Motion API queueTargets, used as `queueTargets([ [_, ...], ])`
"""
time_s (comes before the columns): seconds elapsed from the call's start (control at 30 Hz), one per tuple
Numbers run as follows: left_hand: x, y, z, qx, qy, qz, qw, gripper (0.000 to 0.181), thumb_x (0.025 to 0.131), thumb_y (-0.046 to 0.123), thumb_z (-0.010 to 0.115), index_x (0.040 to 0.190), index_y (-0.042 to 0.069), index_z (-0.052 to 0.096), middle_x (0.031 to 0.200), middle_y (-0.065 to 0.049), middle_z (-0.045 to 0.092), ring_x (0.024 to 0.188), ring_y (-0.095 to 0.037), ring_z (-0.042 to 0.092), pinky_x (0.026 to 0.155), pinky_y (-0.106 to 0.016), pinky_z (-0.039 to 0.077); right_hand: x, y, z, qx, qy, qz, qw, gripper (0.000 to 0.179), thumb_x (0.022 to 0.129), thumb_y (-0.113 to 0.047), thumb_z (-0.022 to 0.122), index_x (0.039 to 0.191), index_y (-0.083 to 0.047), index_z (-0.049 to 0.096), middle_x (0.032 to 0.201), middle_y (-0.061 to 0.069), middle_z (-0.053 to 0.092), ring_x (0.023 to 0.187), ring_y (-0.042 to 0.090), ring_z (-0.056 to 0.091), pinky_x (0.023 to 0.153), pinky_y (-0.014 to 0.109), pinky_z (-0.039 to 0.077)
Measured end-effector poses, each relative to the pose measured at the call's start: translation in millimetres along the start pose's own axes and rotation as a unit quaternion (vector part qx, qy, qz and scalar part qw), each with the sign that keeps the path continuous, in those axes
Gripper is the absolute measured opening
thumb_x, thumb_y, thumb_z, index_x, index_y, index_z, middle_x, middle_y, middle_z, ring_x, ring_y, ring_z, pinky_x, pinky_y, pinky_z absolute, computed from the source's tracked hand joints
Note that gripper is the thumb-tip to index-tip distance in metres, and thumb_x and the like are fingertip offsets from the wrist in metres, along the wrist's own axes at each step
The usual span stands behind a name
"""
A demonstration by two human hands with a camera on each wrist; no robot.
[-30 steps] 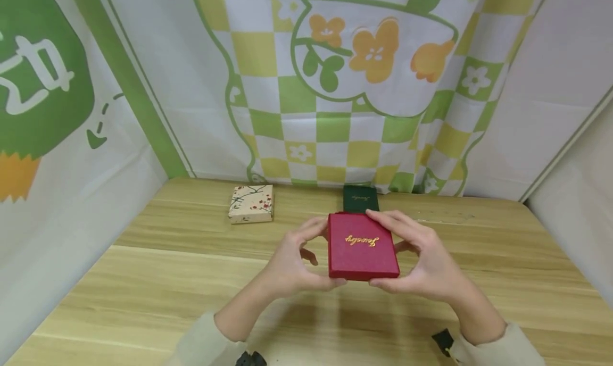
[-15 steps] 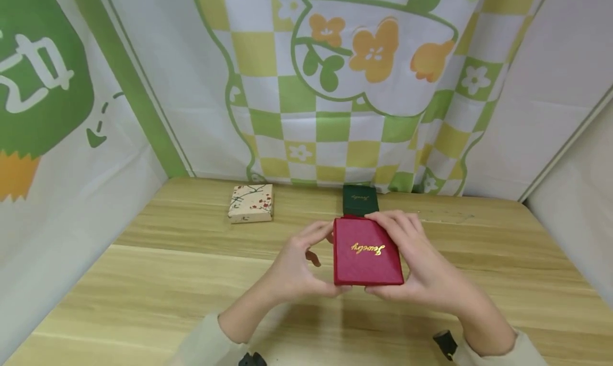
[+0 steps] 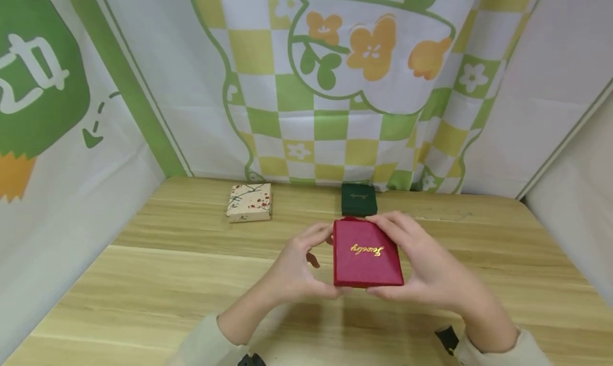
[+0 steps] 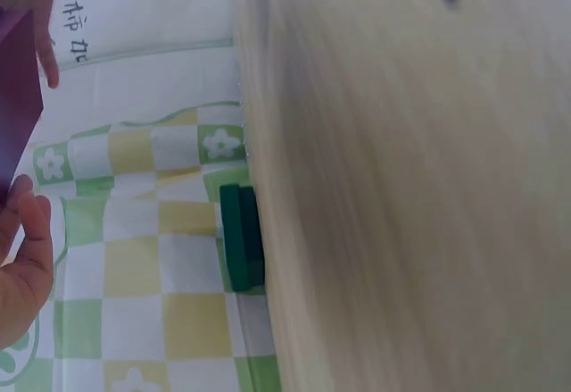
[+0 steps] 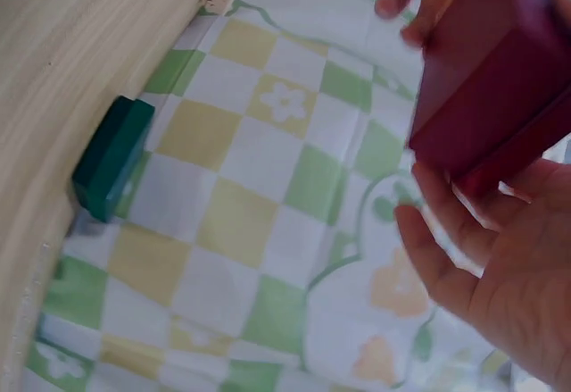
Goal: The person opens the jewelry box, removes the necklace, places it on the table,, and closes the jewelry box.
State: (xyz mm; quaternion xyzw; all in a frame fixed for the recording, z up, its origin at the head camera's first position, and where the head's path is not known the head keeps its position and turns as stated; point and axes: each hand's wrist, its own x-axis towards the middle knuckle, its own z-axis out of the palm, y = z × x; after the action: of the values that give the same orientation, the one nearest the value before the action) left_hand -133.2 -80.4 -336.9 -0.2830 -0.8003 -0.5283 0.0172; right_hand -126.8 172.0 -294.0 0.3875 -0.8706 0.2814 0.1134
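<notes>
A red jewelry box (image 3: 367, 257) with gold "Jewelry" lettering is held up over the table between both hands. My left hand (image 3: 294, 270) grips its left side, thumb along the near edge and fingers at the far left corner. On the other side my right hand (image 3: 426, 267) holds it, fingers over the far right corner and thumb at the near edge. From the right wrist view, the dark red underside of the box (image 5: 500, 70) shows, with a seam along its side. The lid's lettered face is turned up toward the head camera.
A green jewelry box (image 3: 359, 199) sits at the back of the wooden table (image 3: 182, 286), just beyond the red one. To its left lies a cream box with a floral branch print (image 3: 249, 202). Small thin clear items (image 3: 442, 215) lie at the back right. A checkered curtain (image 3: 330, 126) hangs behind.
The red box has come slightly nearer and to the right, its lettered face tilting more toward the head camera. Both hands kept their grip. In the last half second it has barely moved.
</notes>
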Motion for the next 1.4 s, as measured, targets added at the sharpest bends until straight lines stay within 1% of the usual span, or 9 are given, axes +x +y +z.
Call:
queueTargets([
  [0.13, -0.8, 0.1, -2.0, -0.001, 0.004, 0.005, 1.0000, 0.089, 0.063, 0.021, 0.092, 0.143, 0.022, 0.054, 0.136, 0.008, 0.057, 0.111, -0.016, 0.056, 0.070, -0.029, 0.056, 0.2, -2.2, 1.3, -0.020, 0.017, -0.017, 0.9995, 0.093, 0.069, -0.036, 0.092, 0.145, -0.012, 0.045, 0.134, -0.002, 0.050, 0.116, 0.011, 0.049, 0.086, 0.034, 0.055],
  [0.27, -0.4, -0.4, -0.4, -0.007, -0.003, -0.002, 1.0000, 0.089, 0.063, 0.022, 0.091, 0.143, 0.021, 0.054, 0.136, 0.008, 0.057, 0.112, -0.017, 0.055, 0.071, -0.029, 0.057, 1.8, -0.7, -4.9, 0.032, -0.010, 0.007, 0.9994, 0.085, 0.072, -0.036, 0.090, 0.143, -0.018, 0.047, 0.131, -0.007, 0.052, 0.108, 0.008, 0.054, 0.082, 0.031, 0.054],
  [0.4, -0.2, -1.9, 2.1, -0.007, -0.005, -0.017, 0.9998, 0.089, 0.062, 0.023, 0.092, 0.143, 0.019, 0.054, 0.137, 0.007, 0.057, 0.113, -0.017, 0.055, 0.072, -0.029, 0.057, 4.9, -0.1, -12.9, 0.031, -0.048, 0.035, 0.9978, 0.080, 0.075, -0.047, 0.085, 0.142, -0.026, 0.046, 0.130, -0.012, 0.052, 0.106, 0.007, 0.054, 0.081, 0.032, 0.052],
  [0.7, 2.6, 1.9, -3.3, 0.021, -0.009, -0.014, 0.9996, 0.087, 0.063, 0.026, 0.092, 0.141, 0.017, 0.055, 0.133, 0.009, 0.058, 0.112, -0.014, 0.054, 0.076, -0.029, 0.053, 10.6, -1.7, -16.5, 0.017, -0.042, 0.042, 0.9981, 0.078, 0.075, -0.048, 0.084, 0.141, -0.024, 0.049, 0.128, -0.012, 0.053, 0.106, 0.007, 0.054, 0.081, 0.034, 0.052],
  [0.8, 2.8, 0.9, -4.8, 0.029, -0.009, -0.012, 0.9995, 0.083, 0.064, 0.026, 0.091, 0.139, 0.017, 0.057, 0.129, 0.010, 0.060, 0.110, -0.013, 0.053, 0.074, -0.029, 0.051, 19.6, -6.5, -23.5, -0.006, -0.075, 0.050, 0.9959, 0.078, 0.075, -0.051, 0.083, 0.139, -0.019, 0.051, 0.123, -0.012, 0.055, 0.101, 0.006, 0.054, 0.079, 0.031, 0.051],
  [0.9, 2.4, -0.2, -5.8, 0.038, -0.011, -0.013, 0.9991, 0.080, 0.065, 0.027, 0.091, 0.137, 0.017, 0.058, 0.127, 0.010, 0.060, 0.110, -0.012, 0.052, 0.074, -0.030, 0.051, 33.8, -16.1, -35.9, -0.053, -0.125, 0.059, 0.9890, 0.076, 0.076, -0.055, 0.079, 0.136, -0.015, 0.055, 0.116, -0.011, 0.055, 0.096, 0.006, 0.054, 0.076, 0.028, 0.050],
  [1.07, 1.9, -0.7, -9.0, 0.007, -0.011, -0.030, 0.9994, 0.078, 0.068, 0.026, 0.090, 0.138, 0.018, 0.058, 0.135, 0.011, 0.058, 0.115, -0.013, 0.051, 0.077, -0.034, 0.051, 55.7, -27.9, -51.2, -0.100, -0.177, 0.049, 0.9779, 0.073, 0.077, -0.056, 0.076, 0.133, -0.013, 0.056, 0.111, -0.009, 0.056, 0.096, 0.008, 0.052, 0.074, 0.027, 0.049],
  [1.23, 2.8, -0.9, -12.1, -0.005, 0.008, -0.029, 0.9995, 0.081, 0.067, 0.024, 0.090, 0.140, 0.018, 0.056, 0.132, 0.007, 0.060, 0.112, -0.017, 0.051, 0.076, -0.032, 0.050, 56.4, -25.1, -54.9, -0.058, -0.170, 0.058, 0.9820, 0.077, 0.075, -0.047, 0.082, 0.139, -0.017, 0.050, 0.116, -0.012, 0.055, 0.101, 0.008, 0.050, 0.078, 0.030, 0.049],
  [1.4, 4.2, -2.1, -11.8, -0.029, 0.005, -0.027, 0.9992, 0.087, 0.067, 0.020, 0.090, 0.145, 0.015, 0.052, 0.128, 0.001, 0.062, 0.110, -0.024, 0.051, 0.072, -0.030, 0.048, 45.8, -11.8, -52.8, -0.010, -0.145, 0.051, 0.9880, 0.079, 0.073, -0.036, 0.085, 0.140, -0.018, 0.046, 0.120, -0.013, 0.054, 0.106, 0.009, 0.047, 0.080, 0.032, 0.049],
])
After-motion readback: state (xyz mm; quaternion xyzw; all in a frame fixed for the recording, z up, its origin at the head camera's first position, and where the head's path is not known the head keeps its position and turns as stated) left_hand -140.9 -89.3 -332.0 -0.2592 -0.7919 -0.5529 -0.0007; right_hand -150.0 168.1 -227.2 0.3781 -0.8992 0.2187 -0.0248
